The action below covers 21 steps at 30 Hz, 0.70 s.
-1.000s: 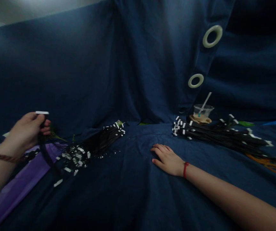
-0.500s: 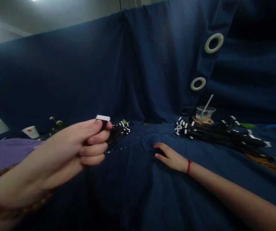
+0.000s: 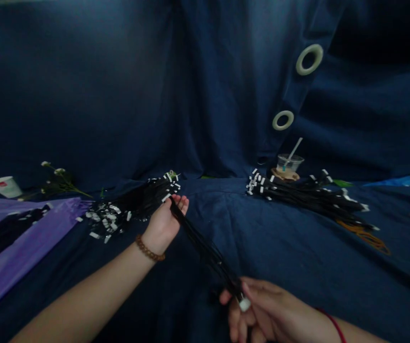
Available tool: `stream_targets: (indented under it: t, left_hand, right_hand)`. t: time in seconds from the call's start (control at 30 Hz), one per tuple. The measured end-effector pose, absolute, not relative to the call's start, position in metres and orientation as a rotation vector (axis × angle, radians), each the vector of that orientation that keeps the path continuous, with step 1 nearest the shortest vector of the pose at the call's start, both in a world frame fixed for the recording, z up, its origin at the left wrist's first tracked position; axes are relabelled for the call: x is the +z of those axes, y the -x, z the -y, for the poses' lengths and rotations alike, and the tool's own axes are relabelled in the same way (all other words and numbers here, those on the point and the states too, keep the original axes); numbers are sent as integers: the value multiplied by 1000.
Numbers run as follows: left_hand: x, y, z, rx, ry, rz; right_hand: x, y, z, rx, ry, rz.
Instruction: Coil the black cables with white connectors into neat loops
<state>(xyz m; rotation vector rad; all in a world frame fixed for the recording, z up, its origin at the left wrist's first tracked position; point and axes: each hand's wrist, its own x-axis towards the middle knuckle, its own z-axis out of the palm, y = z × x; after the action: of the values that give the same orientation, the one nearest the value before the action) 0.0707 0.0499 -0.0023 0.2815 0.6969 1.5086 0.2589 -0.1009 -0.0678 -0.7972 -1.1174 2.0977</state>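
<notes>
A black wire harness [image 3: 207,250] with white end connectors stretches slantwise between my two hands, above the dark blue cloth. My left hand [image 3: 165,221] has its upper end, with the white connector by the thumb and the fingers partly extended, palm turned up. Lower right, my right hand [image 3: 262,305] pinches the near end, just behind another white connector [image 3: 244,304]. Left of my left hand lies a pile of similar black harnesses [image 3: 133,200]. A second bundle of harnesses [image 3: 305,195] rests on the right.
At far left, a purple bag [image 3: 58,216] has black wires on it, with a paper cup [image 3: 5,186] and white flowers [image 3: 59,171] behind. A plastic cup with a straw [image 3: 290,163] stands beyond the right bundle. Orange rubber bands [image 3: 365,237] lie near it. A blue curtain [image 3: 119,95] hangs behind.
My left hand has moved away from the camera, towards the left pile. My right hand has come off the cloth and closed on the harness's near end. The view has tilted down.
</notes>
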Motion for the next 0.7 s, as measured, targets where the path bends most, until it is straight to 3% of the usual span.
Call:
stream_targets:
  t: [0.47, 0.7]
  left_hand:
    - [29, -64, -35, 1629, -557, -624]
    - [38, -66, -17, 1715, -535, -624]
  right_hand:
    - [-82, -260, 83, 1941, 814, 990]
    - [-86, -258, 89, 1642, 982, 1309]
